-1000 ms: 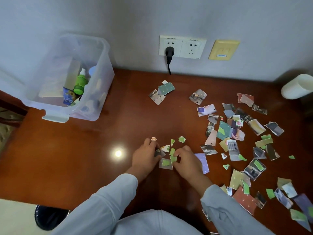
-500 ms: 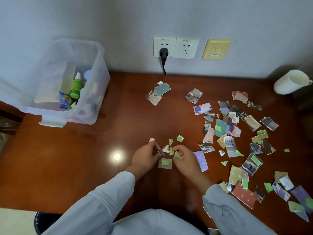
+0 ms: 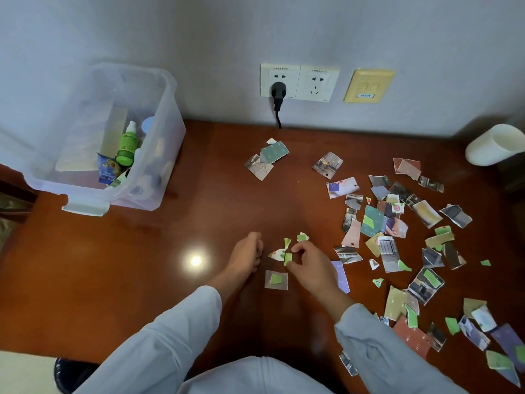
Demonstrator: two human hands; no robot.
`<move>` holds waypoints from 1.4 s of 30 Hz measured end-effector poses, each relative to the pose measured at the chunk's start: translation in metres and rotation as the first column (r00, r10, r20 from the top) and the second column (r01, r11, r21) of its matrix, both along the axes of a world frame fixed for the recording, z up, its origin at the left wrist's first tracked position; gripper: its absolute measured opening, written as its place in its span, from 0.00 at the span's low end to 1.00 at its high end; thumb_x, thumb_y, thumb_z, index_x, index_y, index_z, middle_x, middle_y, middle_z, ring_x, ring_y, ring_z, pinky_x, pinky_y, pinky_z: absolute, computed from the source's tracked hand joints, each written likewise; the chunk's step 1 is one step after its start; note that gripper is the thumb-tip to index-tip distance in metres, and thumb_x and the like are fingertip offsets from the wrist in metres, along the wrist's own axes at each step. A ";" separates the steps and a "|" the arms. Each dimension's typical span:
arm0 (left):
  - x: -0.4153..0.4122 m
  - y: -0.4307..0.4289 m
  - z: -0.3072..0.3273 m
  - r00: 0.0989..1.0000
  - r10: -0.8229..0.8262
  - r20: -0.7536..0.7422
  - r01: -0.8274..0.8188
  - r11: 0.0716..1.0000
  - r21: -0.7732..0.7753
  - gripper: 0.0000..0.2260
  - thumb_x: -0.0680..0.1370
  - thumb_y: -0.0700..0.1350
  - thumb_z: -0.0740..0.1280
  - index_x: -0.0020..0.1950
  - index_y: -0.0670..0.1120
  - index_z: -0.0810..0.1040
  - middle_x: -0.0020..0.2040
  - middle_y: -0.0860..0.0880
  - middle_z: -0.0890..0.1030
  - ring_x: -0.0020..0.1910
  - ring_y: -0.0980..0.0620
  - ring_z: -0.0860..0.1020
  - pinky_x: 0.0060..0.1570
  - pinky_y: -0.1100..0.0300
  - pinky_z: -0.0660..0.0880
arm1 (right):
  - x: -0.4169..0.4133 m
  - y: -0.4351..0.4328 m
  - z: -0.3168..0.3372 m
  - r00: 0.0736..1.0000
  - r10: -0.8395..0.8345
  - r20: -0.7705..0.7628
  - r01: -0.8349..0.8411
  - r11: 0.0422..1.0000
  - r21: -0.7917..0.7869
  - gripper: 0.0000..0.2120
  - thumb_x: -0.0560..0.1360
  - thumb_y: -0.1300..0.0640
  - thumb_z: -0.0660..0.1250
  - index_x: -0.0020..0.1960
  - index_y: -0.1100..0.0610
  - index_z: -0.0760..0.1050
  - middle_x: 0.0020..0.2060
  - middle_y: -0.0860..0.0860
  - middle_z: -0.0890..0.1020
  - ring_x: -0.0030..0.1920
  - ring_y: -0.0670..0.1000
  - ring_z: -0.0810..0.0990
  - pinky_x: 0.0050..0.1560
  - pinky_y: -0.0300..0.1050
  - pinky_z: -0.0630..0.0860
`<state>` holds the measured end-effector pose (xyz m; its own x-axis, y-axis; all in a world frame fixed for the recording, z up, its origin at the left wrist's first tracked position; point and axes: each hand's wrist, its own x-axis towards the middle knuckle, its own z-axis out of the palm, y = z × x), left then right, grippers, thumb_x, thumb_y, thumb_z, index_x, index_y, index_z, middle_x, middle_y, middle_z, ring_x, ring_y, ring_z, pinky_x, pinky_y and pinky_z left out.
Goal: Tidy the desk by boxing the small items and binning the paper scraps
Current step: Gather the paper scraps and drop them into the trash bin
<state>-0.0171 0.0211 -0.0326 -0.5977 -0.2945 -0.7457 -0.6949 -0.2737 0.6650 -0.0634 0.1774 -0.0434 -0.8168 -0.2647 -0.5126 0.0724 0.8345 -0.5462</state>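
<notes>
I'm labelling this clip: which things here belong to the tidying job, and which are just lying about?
Job: paper scraps, green scrap pinched by the right hand, clear storage box.
Lying about: white cup, black plug, yellow wall plate.

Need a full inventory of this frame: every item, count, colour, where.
desk: 1, reddish-brown wood, under everything
box: 1, clear plastic, back left on desk
bottle: 1, green, inside box
packet: 1, blue, inside box
paper scraps: dozens, mixed colours, mostly right half of desk
cup: 1, white, back right edge
sockets: 2, white, on wall
plug: 1, black, in left socket
wall plate: 1, yellow, right of sockets
left hand: front centre, fingers curled, contents unclear
right hand: front centre, pinches green scrap
</notes>
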 end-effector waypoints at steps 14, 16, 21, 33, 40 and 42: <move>-0.003 0.011 -0.020 0.775 -0.596 0.212 0.549 0.467 -0.693 0.07 0.73 0.53 0.70 0.47 0.55 0.74 0.42 0.56 0.79 0.45 0.52 0.78 0.38 0.60 0.70 | -0.007 0.002 -0.008 0.980 -0.190 0.064 0.199 0.966 -0.165 0.06 0.69 0.58 0.71 0.35 0.54 0.76 0.31 0.47 0.77 0.34 0.47 0.74 0.33 0.40 0.68; -0.002 0.009 -0.020 0.767 -0.602 0.223 0.566 0.470 -0.677 0.07 0.74 0.54 0.68 0.44 0.54 0.73 0.38 0.55 0.77 0.42 0.53 0.77 0.36 0.60 0.68 | -0.010 0.002 -0.004 0.923 -0.333 0.191 0.374 0.895 -0.243 0.05 0.70 0.62 0.69 0.36 0.60 0.76 0.29 0.51 0.77 0.31 0.49 0.74 0.31 0.40 0.69; 0.004 0.007 -0.021 0.917 -0.396 -0.051 0.345 0.850 -0.398 0.10 0.75 0.44 0.64 0.36 0.48 0.67 0.32 0.53 0.71 0.33 0.52 0.69 0.36 0.56 0.66 | -0.018 -0.005 0.009 0.726 -0.423 0.543 0.659 0.654 -0.371 0.08 0.73 0.69 0.58 0.36 0.61 0.69 0.30 0.57 0.78 0.26 0.52 0.75 0.27 0.43 0.74; 0.002 -0.012 -0.016 0.998 -0.029 -0.053 0.007 0.930 -0.367 0.05 0.76 0.44 0.67 0.45 0.47 0.71 0.37 0.52 0.73 0.34 0.55 0.70 0.34 0.61 0.67 | -0.019 -0.019 -0.003 0.998 0.005 -0.055 -0.005 1.000 -0.003 0.12 0.76 0.53 0.67 0.56 0.44 0.69 0.33 0.42 0.75 0.36 0.45 0.76 0.30 0.39 0.65; 0.004 -0.020 -0.021 0.934 -0.311 0.175 0.340 0.631 -0.697 0.11 0.78 0.53 0.64 0.59 0.54 0.70 0.51 0.55 0.80 0.51 0.51 0.78 0.45 0.58 0.72 | -0.020 -0.025 -0.004 0.989 0.096 -0.114 -0.082 0.988 0.127 0.08 0.77 0.50 0.67 0.53 0.46 0.69 0.38 0.44 0.77 0.38 0.47 0.77 0.30 0.37 0.66; 0.002 -0.021 -0.020 0.920 -0.338 0.196 0.370 0.587 -0.720 0.10 0.78 0.54 0.64 0.57 0.54 0.72 0.49 0.55 0.80 0.50 0.50 0.79 0.43 0.58 0.71 | -0.020 -0.027 -0.004 0.990 0.098 -0.105 -0.083 0.987 0.139 0.06 0.78 0.50 0.66 0.52 0.47 0.70 0.39 0.44 0.78 0.38 0.46 0.77 0.30 0.36 0.65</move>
<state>-0.0149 -0.0002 -0.0526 -0.7547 -0.5191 -0.4012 -0.6551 0.5637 0.5030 -0.0836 0.1509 -0.0471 -0.8465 -0.2754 -0.4556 -0.0619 0.9009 -0.4295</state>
